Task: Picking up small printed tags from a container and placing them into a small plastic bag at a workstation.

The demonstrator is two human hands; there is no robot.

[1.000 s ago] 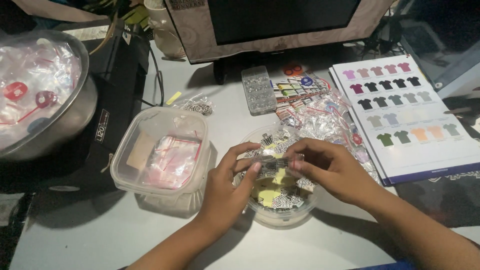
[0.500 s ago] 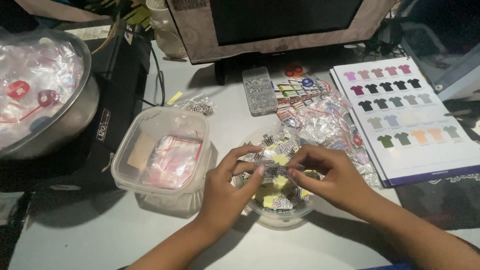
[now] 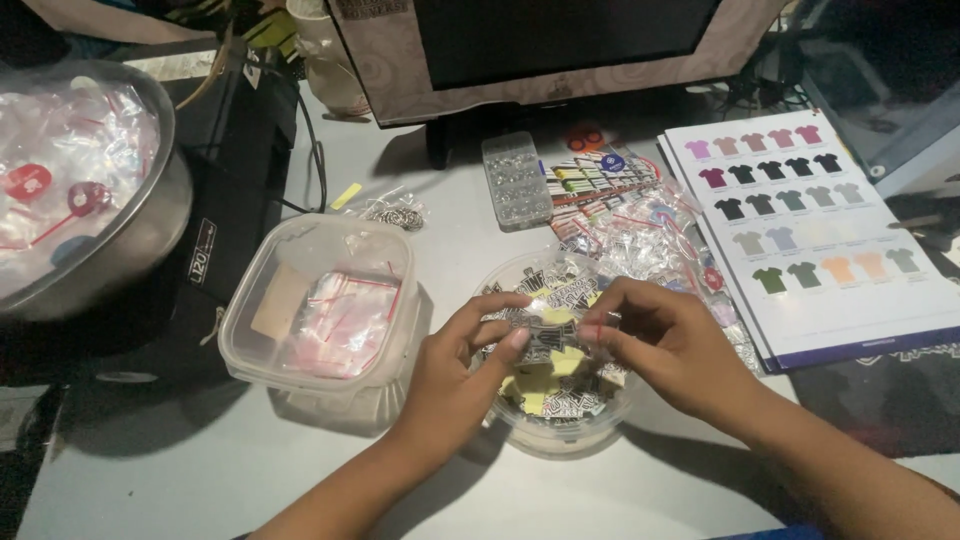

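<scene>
Head view, looking down at a grey desk [image 3: 200, 470]. Both hands are over a round clear bowl [image 3: 560, 425] at centre. Left hand [image 3: 455, 365]: thumb and forefinger pinched on the left end of a small black-and-white sticker [image 3: 548, 335]. Right hand [image 3: 660, 345]: fingertips pinched on the right end of the same sticker. The piece is held just above the bowl's contents, not resting in them.

Bowl contents: a loose heap of similar black-and-white stickers with yellow backing pieces showing among them. The heap looks fairly full, so by my reading most of it has yet to be handled; one piece is in hand.

At 9 o'clock from the bowl, just beside it: a square clear tub [image 3: 320, 305] holding small zip bags with red seal lines and a tan card. Count inside cannot be read. At 10 o'clock, well apart: a steel basin [image 3: 150, 235] heaped with clear bags, resting on a black box. At 12 o'clock: a small clear compartment case [image 3: 515, 180], with a monitor [image 3: 560, 45] behind it. At 1 o'clock: a scatter of packets and stickers [image 3: 640, 235]. At 2 o'clock: a printed chart of coloured shirts [image 3: 810, 250].

Judgement: work is mid-run. Some bagged output appears in the tub; loose stock remains in the bowl.
</scene>
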